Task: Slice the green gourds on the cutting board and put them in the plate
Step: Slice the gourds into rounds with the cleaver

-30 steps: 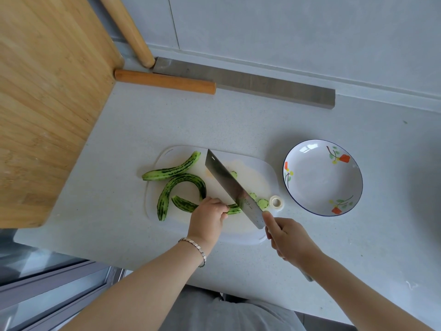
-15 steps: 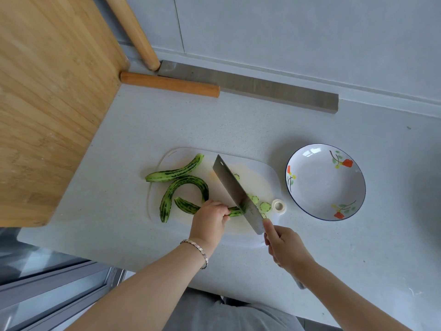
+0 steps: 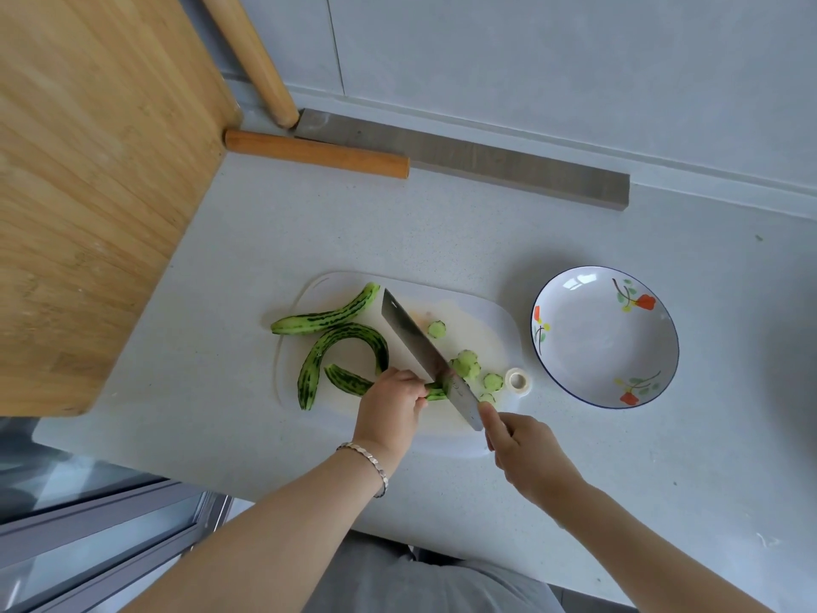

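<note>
White cutting board (image 3: 468,309) sits near the bench's (image 3: 442,227) front edge. On it the left hand (image 3: 391,402), fingers curled, pins a striped green gourd (image 3: 349,380). The right hand (image 3: 526,449) grips the knife (image 3: 415,342), blade down at the gourd's cut end. Slices (image 3: 466,365) lie just past the blade. A second gourd (image 3: 340,342) and a third gourd (image 3: 327,316) are at the board's left end. The plate (image 3: 605,347) is beside the board, toward the bench's right edge.
</note>
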A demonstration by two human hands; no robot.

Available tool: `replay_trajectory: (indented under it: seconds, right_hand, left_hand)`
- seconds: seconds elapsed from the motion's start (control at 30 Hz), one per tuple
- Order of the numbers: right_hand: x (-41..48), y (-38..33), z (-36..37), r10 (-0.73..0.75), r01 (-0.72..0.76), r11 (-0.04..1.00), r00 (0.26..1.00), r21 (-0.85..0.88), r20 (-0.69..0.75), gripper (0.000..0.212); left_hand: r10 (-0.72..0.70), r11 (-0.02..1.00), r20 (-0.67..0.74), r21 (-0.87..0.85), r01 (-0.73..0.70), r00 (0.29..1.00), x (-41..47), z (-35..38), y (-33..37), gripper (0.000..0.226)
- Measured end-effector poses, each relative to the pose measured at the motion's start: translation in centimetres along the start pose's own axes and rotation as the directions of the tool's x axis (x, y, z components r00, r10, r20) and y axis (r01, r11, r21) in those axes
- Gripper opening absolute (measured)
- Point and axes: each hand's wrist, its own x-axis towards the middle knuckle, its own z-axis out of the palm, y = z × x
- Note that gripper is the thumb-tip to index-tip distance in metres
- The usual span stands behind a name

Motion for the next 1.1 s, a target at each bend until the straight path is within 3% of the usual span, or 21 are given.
replay_trajectory:
  seconds: [0.13,0.27,0.43,0.53,0.6,0.7,0.8,0.87,0.93,1.0,1.1]
  right_hand:
    - [0.4,0.3,1.1,0.009,-0.009,1.000,1.000,0.004,-0.029,0.051]
    - [0.7,0.8,1.4,0.070,-0.067,0.979,0.997,0.191,-0.011,0.051]
    - [1.0,0.1,-0.2,0.131,-0.116,0.939,0.991,0.324,-0.026,0.052]
    - [0.7,-0.6,-2.1,0.055,-0.038,0.979,0.996,0.200,-0.077,0.055]
    - [0.3,-1.2,-3.1,-0.045,0.046,0.999,0.990,0.004,-0.134,0.056]
    - [-0.4,-1.7,-4.6,-0.158,0.117,0.972,0.967,-0.205,-0.199,0.053]
    - [-0.7,-1.9,-5.4,-0.179,0.103,0.907,0.972,-0.408,-0.152,0.048]
    - [-0.6,-1.9,-5.6,-0.189,0.109,0.827,0.978,-0.552,-0.090,0.044]
    - [-0.3,-1.7,-5.4,-0.237,0.152,0.732,0.971,-0.664,-0.039,0.042]
    - [-0.2,-1.8,-5.3,-0.277,0.191,0.673,0.961,-0.715,-0.004,0.044]
    - [-0.3,-2.0,-5.5,-0.267,0.193,0.646,0.964,-0.739,0.019,0.046]
  left_hand:
    - [0.024,0.999,-0.007,-0.030,-0.024,1.000,-0.5,0.1,-0.3,0.020]
    - [0.069,0.998,-0.032,-0.003,-0.069,0.997,-0.6,-0.1,-0.8,0.021]
    - [-0.100,0.992,0.029,-0.080,0.102,0.995,-0.5,-0.1,-0.3,0.018]
    - [-0.120,0.988,0.033,-0.088,0.123,0.992,-0.2,-1.0,-0.3,0.018]
    - [0.013,0.999,-0.120,-0.030,-0.017,0.993,-0.1,-2.2,-0.3,0.012]
    - [0.145,0.988,-0.442,0.019,-0.153,0.885,0.2,-4.9,0.5,0.013]
    - [0.245,0.955,-0.505,-0.023,-0.297,0.827,1.8,-7.9,2.1,0.013]
    - [0.312,0.940,-0.296,-0.044,-0.339,0.903,3.7,-9.5,3.1,0.019]
    - [0.237,0.971,0.168,-0.024,-0.236,0.957,5.4,-10.1,3.7,0.049]
    - [0.111,0.956,0.541,0.170,-0.237,0.834,6.4,-9.3,3.4,0.080]
    - [0.016,0.926,0.727,0.248,-0.284,0.686,6.9,-7.6,2.8,0.091]
